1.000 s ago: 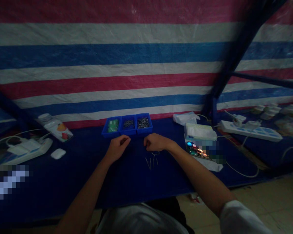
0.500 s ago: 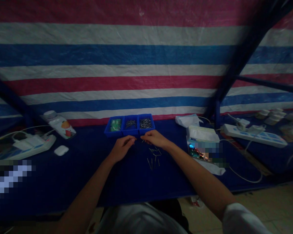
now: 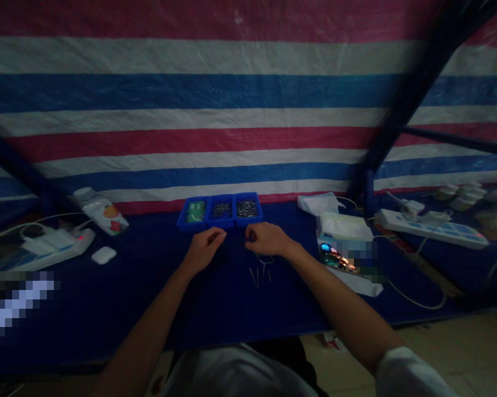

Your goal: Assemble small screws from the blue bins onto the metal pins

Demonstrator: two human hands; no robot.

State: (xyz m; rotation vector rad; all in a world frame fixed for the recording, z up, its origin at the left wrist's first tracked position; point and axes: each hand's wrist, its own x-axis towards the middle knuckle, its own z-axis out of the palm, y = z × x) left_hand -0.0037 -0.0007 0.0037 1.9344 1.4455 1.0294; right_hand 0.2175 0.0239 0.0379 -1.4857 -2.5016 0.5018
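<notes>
Small metal pins (image 3: pixel 260 274) loose mid-worktop, being sorted by hand.
Both left hand (image 3: pixel 206 248) and right hand (image 3: pixel 266 238) are curled narrow; contents cannot be told; fine pinching is judged needed next.

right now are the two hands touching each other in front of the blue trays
Apart. The head view shows a strip of dark blue table cloth between the left hand and right hand, just before the three small blue plastic trays.

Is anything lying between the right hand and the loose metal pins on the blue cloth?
Nothing visible. The small loose metal pins lie on the dark blue cloth just nearer the person than the right hand, with bare cloth between.
</notes>
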